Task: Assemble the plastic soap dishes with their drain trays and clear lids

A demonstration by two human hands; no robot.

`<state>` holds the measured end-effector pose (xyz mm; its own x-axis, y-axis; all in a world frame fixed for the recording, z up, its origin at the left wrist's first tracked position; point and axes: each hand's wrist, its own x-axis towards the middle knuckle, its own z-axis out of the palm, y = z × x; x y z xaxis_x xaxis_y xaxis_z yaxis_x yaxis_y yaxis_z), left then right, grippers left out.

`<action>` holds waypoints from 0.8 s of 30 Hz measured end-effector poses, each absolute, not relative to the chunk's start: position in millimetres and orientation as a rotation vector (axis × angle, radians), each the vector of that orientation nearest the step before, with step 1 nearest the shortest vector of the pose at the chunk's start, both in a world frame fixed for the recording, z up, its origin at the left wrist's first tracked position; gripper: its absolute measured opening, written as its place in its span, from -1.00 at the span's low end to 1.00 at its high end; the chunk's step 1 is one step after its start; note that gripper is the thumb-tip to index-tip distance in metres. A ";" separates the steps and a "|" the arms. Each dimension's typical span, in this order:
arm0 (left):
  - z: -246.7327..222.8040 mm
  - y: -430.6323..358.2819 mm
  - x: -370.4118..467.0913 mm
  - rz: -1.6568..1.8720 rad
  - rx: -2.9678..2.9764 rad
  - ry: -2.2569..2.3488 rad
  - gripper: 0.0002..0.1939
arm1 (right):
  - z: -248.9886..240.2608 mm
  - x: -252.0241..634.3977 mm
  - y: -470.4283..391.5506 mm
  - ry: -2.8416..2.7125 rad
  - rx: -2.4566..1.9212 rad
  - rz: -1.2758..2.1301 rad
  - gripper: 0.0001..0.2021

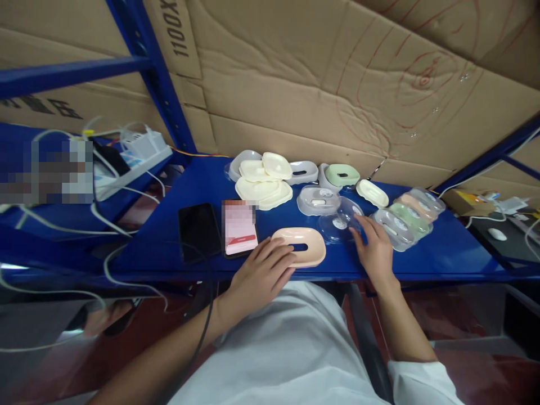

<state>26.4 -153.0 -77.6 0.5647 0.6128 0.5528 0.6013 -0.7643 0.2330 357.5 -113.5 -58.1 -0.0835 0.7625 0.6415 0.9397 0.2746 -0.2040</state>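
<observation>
A peach soap dish [314,256] with a slot in its middle sits at the table's front edge. My left hand [264,267] holds its left side, fingers laid over the rim. Right of the dish, my right hand [375,244] has its thumb and fingers at the edge of a clear plastic lid [351,211] with a round label. Another clear lid [331,228] overlaps it on the left. Behind these is a grey soap dish [318,202] with a clear cover. Several covered dishes [407,222] in grey, green and peach stand in a row to the right.
Cream trays [264,191] are piled at the back left, near a green dish [341,175] and a cream dish [372,193]. A dark phone [199,232] and a lit phone [240,230] lie left. Cables [126,225] hang beside the blue table [147,242]; cardboard [274,84] stands behind.
</observation>
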 end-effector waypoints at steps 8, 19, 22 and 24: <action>-74.3 -154.4 27.7 0.986 2.788 1.087 -0.78 | -28.8 364.6 -78.7 -2.014 -1.565 -0.340 -0.51; -73.5 -155.1 27.4 1.045 2.814 1.065 -0.77 | 20.9 203.0 56.4 -2.633 -1.260 -0.244 -0.56; -75.4 -155.4 25.6 1.170 2.764 0.976 -0.78 | 23.9 185.3 72.3 -2.677 -1.357 -0.282 -0.72; -75.0 -155.7 22.6 1.315 2.668 0.876 -0.77 | 26.3 195.3 63.1 -2.603 -1.319 -0.289 -0.74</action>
<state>22.6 -155.7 -75.0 0.4810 0.5034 0.7178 0.4689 -0.8395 0.2745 195.3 63.1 26.3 -0.5782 0.7693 0.2718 0.8102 0.5808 0.0795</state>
